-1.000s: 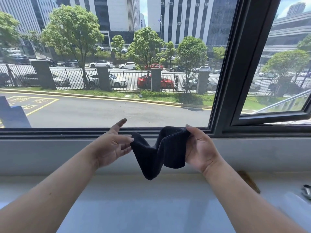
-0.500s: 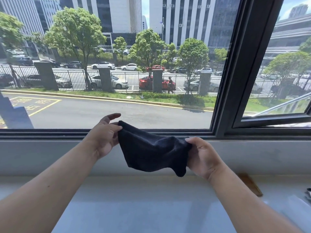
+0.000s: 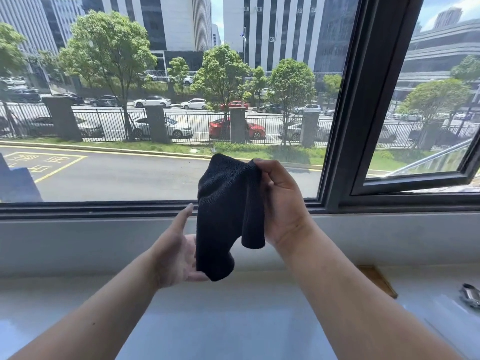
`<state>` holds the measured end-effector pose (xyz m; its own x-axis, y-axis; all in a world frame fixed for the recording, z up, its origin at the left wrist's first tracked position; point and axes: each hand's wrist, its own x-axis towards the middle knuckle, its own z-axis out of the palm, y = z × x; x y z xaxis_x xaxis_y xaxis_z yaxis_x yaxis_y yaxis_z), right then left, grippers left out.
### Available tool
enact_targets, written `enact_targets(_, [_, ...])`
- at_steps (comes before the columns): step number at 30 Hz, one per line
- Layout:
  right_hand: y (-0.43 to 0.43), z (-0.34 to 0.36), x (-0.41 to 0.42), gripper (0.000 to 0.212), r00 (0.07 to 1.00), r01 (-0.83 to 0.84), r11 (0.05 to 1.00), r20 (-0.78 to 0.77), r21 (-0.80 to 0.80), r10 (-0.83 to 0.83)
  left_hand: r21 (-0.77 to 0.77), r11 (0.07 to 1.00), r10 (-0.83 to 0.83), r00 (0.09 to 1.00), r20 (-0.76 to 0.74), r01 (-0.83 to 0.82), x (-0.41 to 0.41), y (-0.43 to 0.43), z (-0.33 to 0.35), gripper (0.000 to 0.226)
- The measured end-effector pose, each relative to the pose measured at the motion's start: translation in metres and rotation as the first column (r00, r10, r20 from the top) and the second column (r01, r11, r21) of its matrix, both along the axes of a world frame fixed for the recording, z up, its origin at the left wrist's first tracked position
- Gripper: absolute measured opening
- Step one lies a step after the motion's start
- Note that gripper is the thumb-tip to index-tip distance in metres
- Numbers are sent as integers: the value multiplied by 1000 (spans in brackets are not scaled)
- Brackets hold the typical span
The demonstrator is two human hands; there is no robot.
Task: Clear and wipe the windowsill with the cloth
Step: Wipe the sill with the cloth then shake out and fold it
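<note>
A black cloth point(image 3: 223, 214) hangs in the air above the white windowsill point(image 3: 233, 320), in front of the window. My right hand point(image 3: 283, 203) is raised and pinches the cloth's top edge, so the cloth drapes down in folds. My left hand point(image 3: 176, 255) is lower and to the left, palm up with fingers spread, and the cloth's bottom end rests against its palm. The far fingers of my left hand are hidden behind the cloth.
A brown flat object point(image 3: 376, 280) lies on the sill at the right. A shiny metal item point(image 3: 470, 294) sits at the far right edge. The dark window frame point(image 3: 345, 126) stands behind, with the right sash tilted open.
My right hand has lifted the cloth higher and turned it to hang vertically. My left hand has let go of the top corner and dropped under the cloth's lower end.
</note>
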<state>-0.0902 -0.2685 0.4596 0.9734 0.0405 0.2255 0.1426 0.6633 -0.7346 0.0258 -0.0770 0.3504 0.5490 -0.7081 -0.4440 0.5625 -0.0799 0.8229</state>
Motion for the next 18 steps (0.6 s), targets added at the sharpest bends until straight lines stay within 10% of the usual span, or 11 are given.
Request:
enact_targets(8, [-23,-12,-1,27,999,48,999,22,15,-48,-289,948,166,981,102,-130,-6,1,9,54])
enact_targets(18, [-73,-61,-6,22,940,184,966,-254,-182,-226,-139,967,243,931,273,-212,13,23,24,32])
